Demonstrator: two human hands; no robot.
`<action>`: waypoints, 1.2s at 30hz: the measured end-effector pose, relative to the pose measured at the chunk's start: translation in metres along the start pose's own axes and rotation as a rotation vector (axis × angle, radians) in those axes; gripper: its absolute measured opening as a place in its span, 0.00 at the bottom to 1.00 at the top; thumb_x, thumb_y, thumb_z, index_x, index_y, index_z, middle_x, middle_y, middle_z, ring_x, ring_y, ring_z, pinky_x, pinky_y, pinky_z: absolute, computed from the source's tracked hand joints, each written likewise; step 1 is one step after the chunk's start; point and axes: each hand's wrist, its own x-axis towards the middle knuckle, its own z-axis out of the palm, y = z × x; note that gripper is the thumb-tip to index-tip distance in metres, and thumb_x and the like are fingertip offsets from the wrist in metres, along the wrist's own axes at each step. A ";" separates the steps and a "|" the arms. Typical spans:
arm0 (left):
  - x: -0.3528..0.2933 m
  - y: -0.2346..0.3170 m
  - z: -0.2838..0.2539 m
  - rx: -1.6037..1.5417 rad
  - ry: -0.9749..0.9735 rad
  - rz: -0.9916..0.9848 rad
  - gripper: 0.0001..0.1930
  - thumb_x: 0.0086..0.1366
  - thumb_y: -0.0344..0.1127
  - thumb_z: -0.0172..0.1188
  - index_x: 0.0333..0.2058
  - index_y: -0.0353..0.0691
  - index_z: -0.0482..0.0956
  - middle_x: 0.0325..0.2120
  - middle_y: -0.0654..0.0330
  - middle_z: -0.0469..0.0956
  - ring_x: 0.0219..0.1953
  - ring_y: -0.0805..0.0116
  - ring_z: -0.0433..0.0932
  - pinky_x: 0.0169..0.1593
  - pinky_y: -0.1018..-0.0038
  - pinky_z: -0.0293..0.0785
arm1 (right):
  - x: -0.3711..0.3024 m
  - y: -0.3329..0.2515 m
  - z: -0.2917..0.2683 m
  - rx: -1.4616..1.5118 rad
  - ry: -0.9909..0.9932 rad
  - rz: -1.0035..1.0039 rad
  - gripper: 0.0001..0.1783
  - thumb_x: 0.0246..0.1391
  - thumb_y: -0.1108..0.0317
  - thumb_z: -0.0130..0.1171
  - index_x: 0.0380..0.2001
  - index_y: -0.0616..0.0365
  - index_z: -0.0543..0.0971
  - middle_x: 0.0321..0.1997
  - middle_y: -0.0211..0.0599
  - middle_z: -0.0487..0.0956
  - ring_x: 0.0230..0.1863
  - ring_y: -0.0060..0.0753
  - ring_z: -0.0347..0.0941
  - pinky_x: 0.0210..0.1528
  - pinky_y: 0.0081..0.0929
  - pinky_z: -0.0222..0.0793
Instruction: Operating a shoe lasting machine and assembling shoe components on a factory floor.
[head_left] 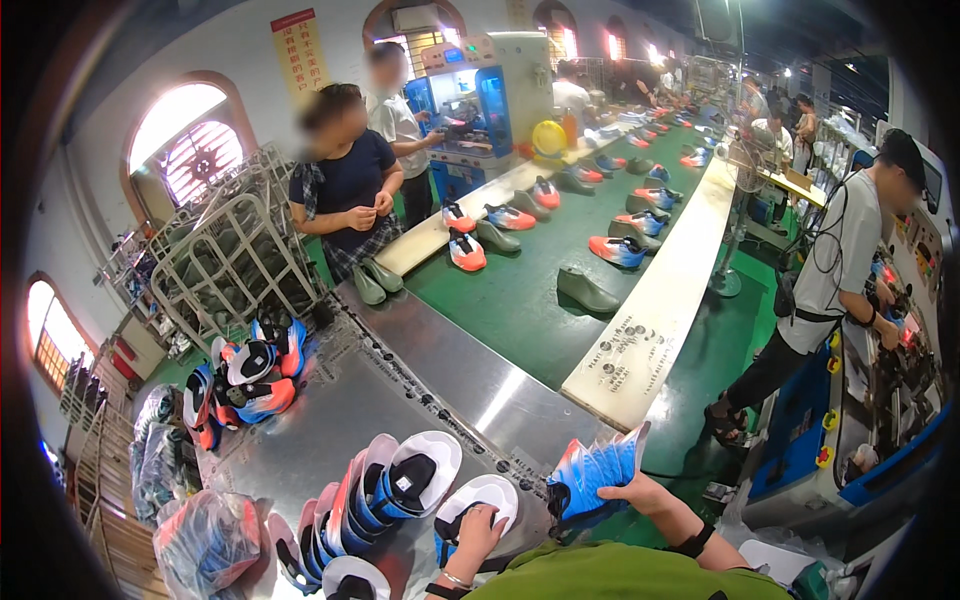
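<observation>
My right hand (pixel 637 492) grips a blue, white and orange shoe upper (pixel 592 475) beyond the table's right edge, thumb along its side. My left hand (pixel 480 532) is closed on another shoe upper (pixel 484 491), which has a flared white edge and a dark inside; its fingertips reach into the opening. Just left of that hand stand nested rows of matching shoe uppers (pixel 345 505), white edges flaring upward. Part of the upper under my left hand is hidden by the hand and my green top.
The metal table (pixel 390 400) also bears a shoe upper pile (pixel 250 375). A plastic bag of uppers (pixel 208 540) sits at lower left. Ahead runs a green conveyor (pixel 490 320) with shoes and a grey-green shoe last (pixel 586 291). One person stands left, another right at a machine.
</observation>
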 end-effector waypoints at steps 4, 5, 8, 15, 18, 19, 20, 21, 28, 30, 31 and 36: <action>-0.001 0.003 -0.002 -0.002 -0.014 0.000 0.14 0.50 0.39 0.61 0.32 0.36 0.74 0.30 0.52 0.74 0.35 0.53 0.72 0.38 0.63 0.67 | 0.000 0.001 0.001 -0.018 -0.028 0.069 0.42 0.39 0.69 0.66 0.57 0.62 0.57 0.52 0.34 0.67 0.53 0.27 0.62 0.57 0.26 0.54; -0.001 0.003 -0.002 -0.002 -0.015 -0.001 0.14 0.50 0.39 0.61 0.32 0.36 0.74 0.30 0.51 0.74 0.35 0.53 0.72 0.38 0.63 0.67 | 0.001 0.005 -0.001 -0.026 -0.035 0.063 0.44 0.39 0.69 0.66 0.58 0.62 0.55 0.54 0.34 0.65 0.54 0.27 0.60 0.58 0.27 0.53; 0.001 0.004 -0.004 -0.017 -0.042 -0.013 0.13 0.50 0.38 0.61 0.32 0.37 0.74 0.30 0.51 0.74 0.35 0.52 0.72 0.38 0.64 0.67 | 0.004 0.010 -0.003 -0.029 -0.052 0.053 0.47 0.39 0.69 0.66 0.60 0.63 0.51 0.56 0.34 0.63 0.56 0.27 0.58 0.59 0.27 0.50; 0.012 0.013 -0.009 -0.069 0.005 0.008 0.12 0.51 0.37 0.62 0.31 0.36 0.75 0.29 0.52 0.75 0.33 0.53 0.74 0.37 0.66 0.70 | 0.006 0.016 0.004 -0.148 -0.041 0.065 0.42 0.39 0.66 0.67 0.57 0.64 0.59 0.54 0.35 0.66 0.54 0.26 0.60 0.57 0.25 0.54; 0.031 0.032 -0.022 -0.204 0.003 -0.040 0.11 0.53 0.36 0.60 0.32 0.35 0.75 0.29 0.51 0.75 0.33 0.56 0.75 0.37 0.67 0.70 | 0.000 0.018 0.008 -0.297 -0.003 0.170 0.36 0.38 0.61 0.68 0.51 0.63 0.67 0.48 0.34 0.72 0.49 0.25 0.65 0.53 0.23 0.59; 0.041 0.038 -0.026 -0.349 0.032 -0.076 0.10 0.53 0.35 0.60 0.32 0.35 0.76 0.29 0.53 0.76 0.34 0.59 0.75 0.38 0.70 0.70 | 0.000 0.022 0.010 -0.236 -0.016 0.129 0.33 0.38 0.58 0.69 0.47 0.62 0.71 0.43 0.33 0.74 0.45 0.24 0.68 0.50 0.22 0.61; 0.051 0.045 -0.029 -0.494 0.055 -0.112 0.10 0.54 0.34 0.60 0.32 0.35 0.76 0.30 0.54 0.77 0.35 0.62 0.76 0.39 0.72 0.71 | 0.000 0.023 0.011 -0.230 0.006 0.116 0.33 0.38 0.58 0.69 0.47 0.62 0.71 0.43 0.33 0.74 0.45 0.24 0.68 0.50 0.22 0.61; 0.060 0.056 -0.032 -0.590 0.047 -0.128 0.09 0.54 0.33 0.59 0.34 0.35 0.77 0.31 0.56 0.78 0.36 0.67 0.76 0.42 0.74 0.70 | 0.001 0.025 0.010 -0.246 -0.062 0.208 0.33 0.40 0.61 0.67 0.50 0.62 0.67 0.46 0.33 0.73 0.46 0.24 0.67 0.52 0.23 0.60; 0.078 0.126 -0.010 -0.725 -0.478 0.265 0.13 0.57 0.35 0.56 0.40 0.35 0.75 0.36 0.54 0.77 0.39 0.64 0.75 0.44 0.73 0.69 | -0.015 0.067 0.020 0.023 -0.255 0.498 0.34 0.44 0.52 0.62 0.52 0.58 0.66 0.48 0.36 0.73 0.46 0.29 0.70 0.51 0.28 0.64; 0.072 0.127 0.012 -0.777 -0.914 0.281 0.15 0.59 0.39 0.53 0.41 0.35 0.74 0.37 0.53 0.76 0.41 0.62 0.74 0.45 0.72 0.68 | -0.030 0.078 0.020 -0.025 -0.224 0.526 0.34 0.45 0.50 0.60 0.52 0.56 0.66 0.49 0.36 0.72 0.48 0.30 0.68 0.53 0.29 0.63; 0.074 0.128 0.021 -0.745 -0.923 0.342 0.18 0.59 0.43 0.52 0.40 0.34 0.75 0.35 0.51 0.77 0.39 0.61 0.75 0.44 0.72 0.69 | -0.041 0.075 0.023 -0.012 -0.166 0.473 0.35 0.46 0.47 0.58 0.53 0.56 0.66 0.51 0.35 0.71 0.50 0.31 0.67 0.54 0.30 0.60; 0.071 0.161 0.048 -0.531 -1.191 0.398 0.21 0.57 0.49 0.54 0.34 0.34 0.78 0.27 0.50 0.78 0.29 0.61 0.77 0.37 0.72 0.71 | -0.095 0.074 0.029 -0.288 0.150 0.331 0.32 0.47 0.44 0.56 0.50 0.55 0.70 0.51 0.37 0.70 0.49 0.29 0.66 0.52 0.26 0.60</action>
